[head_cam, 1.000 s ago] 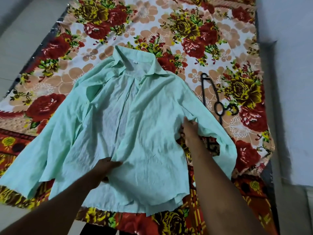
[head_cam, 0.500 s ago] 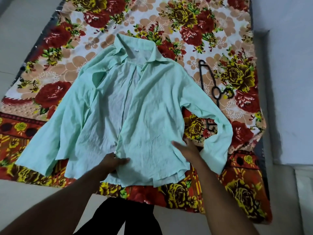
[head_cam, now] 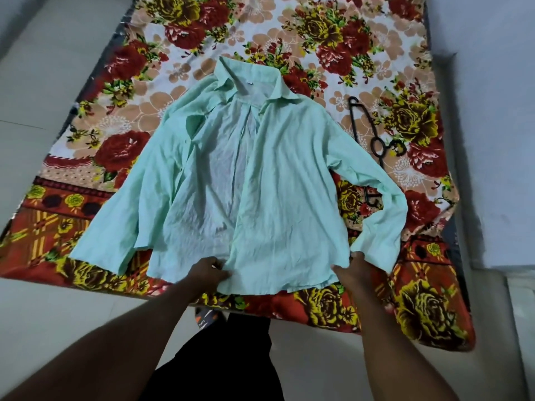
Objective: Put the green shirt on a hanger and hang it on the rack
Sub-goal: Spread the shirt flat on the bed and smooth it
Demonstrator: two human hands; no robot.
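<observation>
Head view: green shirt is laid flat and unbuttoned on a floral sheet, collar pointing away from the person, with the sheet spread over a pale floor. Shirt fronts are parted, so the paler inside of the back is seen down the middle. Both sleeves are spread outward, and the right one is bent down toward the hem. Left hand is closed on the shirt's lower hem at the open front edge, fingers curled into the fabric. Right hand is clamped on the hem's right corner, thumb on top, just beside the bent sleeve's cuff. Black hanger is seen on the sheet to the right of the shirt's shoulder, its lower part hidden under the right sleeve. Dark trousers and orange-marked footwear are seen below the shirt's hem, off the sheet. Grey wall is seen further right of the shirt, past the hanger.
</observation>
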